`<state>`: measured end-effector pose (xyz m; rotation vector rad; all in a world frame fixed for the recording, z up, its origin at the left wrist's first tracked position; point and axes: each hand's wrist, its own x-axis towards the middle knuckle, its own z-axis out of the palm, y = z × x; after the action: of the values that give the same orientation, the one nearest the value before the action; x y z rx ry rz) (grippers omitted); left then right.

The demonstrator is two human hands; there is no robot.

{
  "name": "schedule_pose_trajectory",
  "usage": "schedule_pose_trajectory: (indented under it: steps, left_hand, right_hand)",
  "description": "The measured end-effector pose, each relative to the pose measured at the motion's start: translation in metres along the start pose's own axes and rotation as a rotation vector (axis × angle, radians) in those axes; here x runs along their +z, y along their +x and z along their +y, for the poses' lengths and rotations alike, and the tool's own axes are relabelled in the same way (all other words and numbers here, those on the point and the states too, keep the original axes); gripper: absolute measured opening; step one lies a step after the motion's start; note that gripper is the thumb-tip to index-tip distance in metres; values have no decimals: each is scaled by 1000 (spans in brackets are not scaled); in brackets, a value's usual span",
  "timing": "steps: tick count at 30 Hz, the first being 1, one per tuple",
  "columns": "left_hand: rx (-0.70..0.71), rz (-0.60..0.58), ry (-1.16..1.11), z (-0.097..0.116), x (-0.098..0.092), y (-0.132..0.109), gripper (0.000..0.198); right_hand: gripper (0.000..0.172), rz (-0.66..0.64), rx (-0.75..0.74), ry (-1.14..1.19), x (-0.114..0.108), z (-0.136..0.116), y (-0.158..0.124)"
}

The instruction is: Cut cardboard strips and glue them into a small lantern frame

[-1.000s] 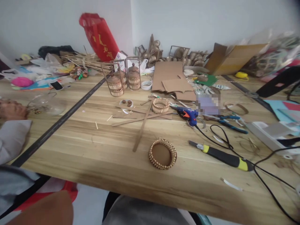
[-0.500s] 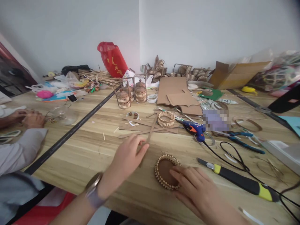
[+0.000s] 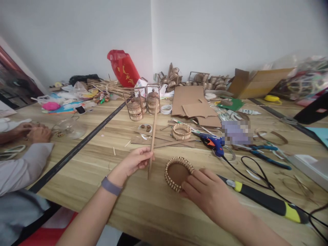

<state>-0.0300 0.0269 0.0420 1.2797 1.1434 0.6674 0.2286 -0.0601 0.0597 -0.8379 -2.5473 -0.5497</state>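
Observation:
Between the thumb and fingers of my left hand (image 3: pixel 138 160) a long brown cardboard strip (image 3: pixel 154 131) is pinched, standing nearly upright above the table. My right hand (image 3: pixel 203 188) grips the near right rim of a small round tray (image 3: pixel 178 172), which has a brown base and a wall of short light sticks. The tray tilts a little towards me. Beyond it sits a ring of light sticks (image 3: pixel 181 131), with more brown strips (image 3: pixel 174 144) lying across each other beside it. A blue hot glue gun (image 3: pixel 215 143) lies to the right of the ring.
A black and yellow utility knife (image 3: pixel 266 198) lies right of my right hand, near pliers (image 3: pixel 271 157) and a black cable (image 3: pixel 246 174). Small lidded stick baskets (image 3: pixel 135 110) and cardboard sheets (image 3: pixel 188 97) stand farther back. At the left, another person's hands (image 3: pixel 38 133) work.
My left hand has raised the strip from a slant to nearly upright and moved slightly left. My right hand has closed on the tray's rim and tilted it, shifting it slightly away.

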Motion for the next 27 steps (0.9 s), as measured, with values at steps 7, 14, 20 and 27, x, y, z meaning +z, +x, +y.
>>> schedule_pose_trajectory:
  steps: [7,14,20,27]
  left_hand:
    - [60,-113,-403,0,7,2,55]
    - [140,-149,-386,23,33,7,51]
    - [258,-318,-252,36,69,10,38]
    - [345,-301,203,29,91,8,21]
  right_hand:
    - [21,-25,118,-177,47,39,-1]
    - [25,70,376,217,30,28,-6]
    - [31,156,751,871,23,12,0]
    - [25,392,797,981,28,20,-9]
